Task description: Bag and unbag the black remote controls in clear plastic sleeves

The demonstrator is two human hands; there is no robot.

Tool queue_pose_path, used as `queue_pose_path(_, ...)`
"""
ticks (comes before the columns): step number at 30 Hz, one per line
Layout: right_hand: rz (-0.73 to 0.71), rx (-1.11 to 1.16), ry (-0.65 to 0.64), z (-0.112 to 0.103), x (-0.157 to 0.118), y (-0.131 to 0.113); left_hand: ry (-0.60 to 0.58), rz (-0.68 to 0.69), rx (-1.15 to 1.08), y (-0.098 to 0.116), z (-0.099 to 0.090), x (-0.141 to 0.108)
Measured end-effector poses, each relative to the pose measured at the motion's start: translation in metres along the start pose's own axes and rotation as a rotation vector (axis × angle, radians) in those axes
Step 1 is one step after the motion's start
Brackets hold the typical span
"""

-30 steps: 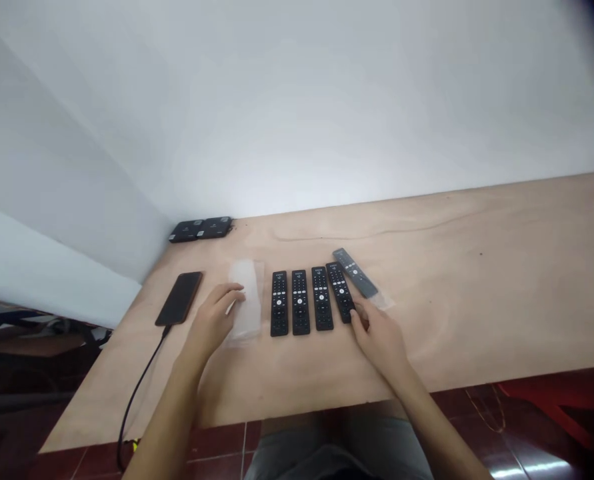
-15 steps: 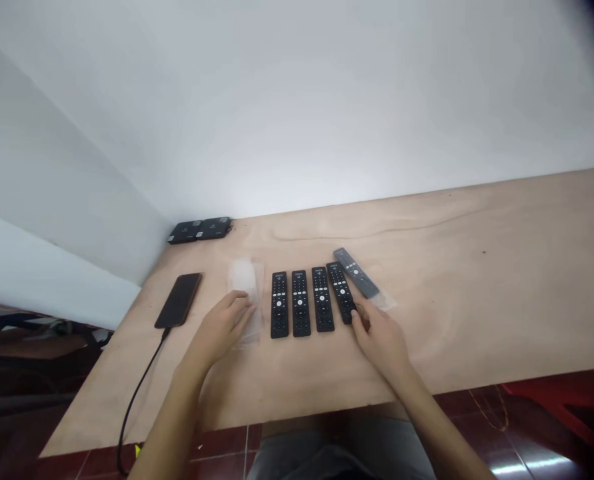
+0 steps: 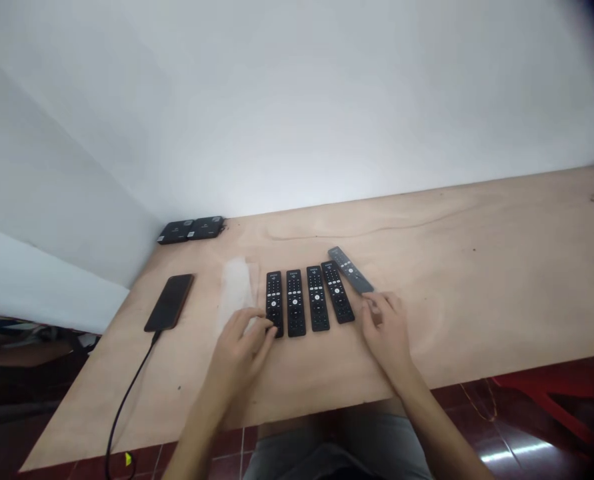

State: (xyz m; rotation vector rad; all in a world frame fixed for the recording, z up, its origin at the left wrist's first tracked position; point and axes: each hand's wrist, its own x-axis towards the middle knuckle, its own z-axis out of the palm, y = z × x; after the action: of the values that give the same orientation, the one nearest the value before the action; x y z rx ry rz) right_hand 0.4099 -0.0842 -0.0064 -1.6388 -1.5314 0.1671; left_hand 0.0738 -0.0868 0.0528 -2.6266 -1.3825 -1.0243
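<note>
Black remote controls lie side by side on the wooden table. At the left end of the row, my left hand (image 3: 244, 342) has its thumb and fingers at the lower end of a remote control (image 3: 273, 293), closed on its edge. A white, translucent plastic sleeve (image 3: 235, 287) lies flat behind that hand. On the right, a slanted remote control (image 3: 337, 293) ends the row, and a greyish one in a clear sleeve (image 3: 351, 270) lies beyond it. My right hand (image 3: 385, 327) rests at the sleeved remote's near end, covering the sleeve's tip, fingers loosely bent and apart from the thumb.
A phone (image 3: 169, 303) with a black cable (image 3: 131, 387) lies on the left of the table (image 3: 477, 300). Two black boxes (image 3: 191, 230) stand by the wall at the back left corner. Below the right front edge is a red chair (image 3: 541, 393).
My left hand has moved right, from the plastic sleeve to the leftmost remote control. My right hand has left the slanted remote and shifted to the sleeved one's near end. The view has shifted slightly.
</note>
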Motion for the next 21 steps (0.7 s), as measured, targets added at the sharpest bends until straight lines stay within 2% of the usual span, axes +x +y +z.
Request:
queue_pose_path(3, -0.111, -0.098, -0.011, 0.000, 0.002, 0.008, -0.046, -0.017, -0.063, 0.035, 0.024, -0.010)
queue_pose_path(7, -0.152, -0.214, -0.130, -0.001, 0.003, 0.016, -0.071, -0.001, -0.067, 0.058, 0.050, -0.022)
queue_pose_path(10, -0.167, -0.230, -0.159, -0.003, 0.001, 0.020, -0.088, 0.003, -0.081, 0.062, 0.056, -0.025)
queue_pose_path(15, -0.158, -0.181, -0.085, -0.013, -0.005, 0.023, -0.104, -0.037, -0.131, 0.061, 0.053, -0.023)
queue_pose_path(18, -0.052, -0.128, -0.063, -0.024, -0.008, 0.026, -0.084, -0.027, -0.151, 0.060, 0.052, -0.023)
queue_pose_path(21, 0.116, -0.062, -0.106, -0.040, -0.010, 0.034, -0.072, 0.012, -0.177, 0.060, 0.052, -0.025)
